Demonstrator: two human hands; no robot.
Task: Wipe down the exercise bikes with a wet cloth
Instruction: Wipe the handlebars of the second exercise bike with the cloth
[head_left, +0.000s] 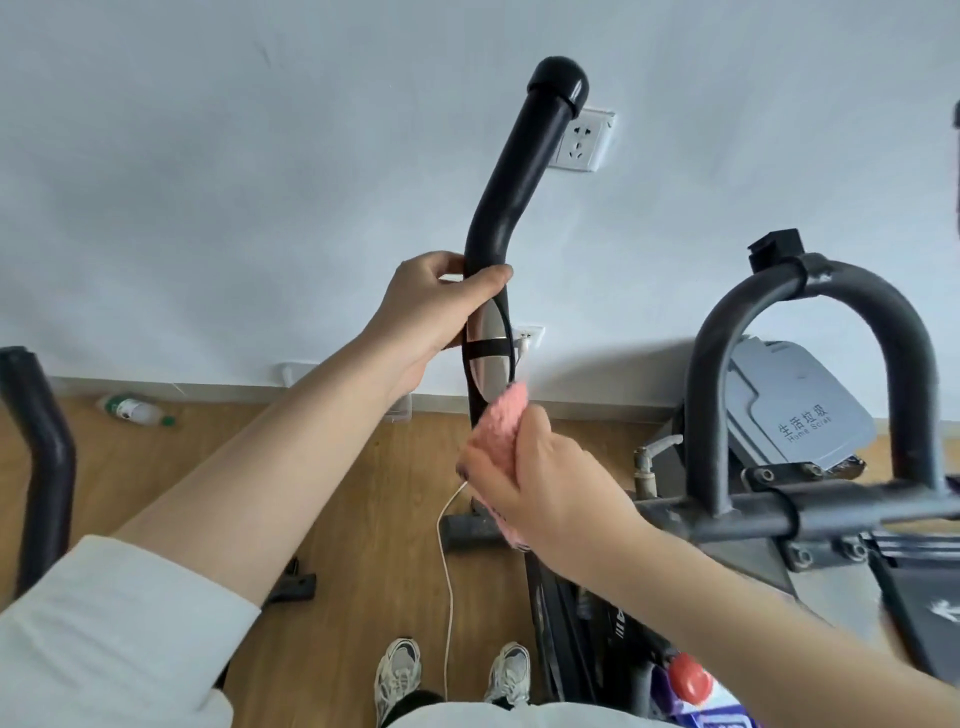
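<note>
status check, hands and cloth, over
Left hand grips handlebar just below the bend. Right hand holds pink cloth to the bar lower down. White cord hangs close by, not blocking.

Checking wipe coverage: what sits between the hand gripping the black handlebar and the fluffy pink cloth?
Head view: a silver metal plate under a black strap, on the black handlebar between the left hand and the fluffy pink cloth.

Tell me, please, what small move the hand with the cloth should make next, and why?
Probably slide the pink cloth up over the silver sensor plate: the right hand holds it just below, while the left hand steadies the black handlebar above.
</note>
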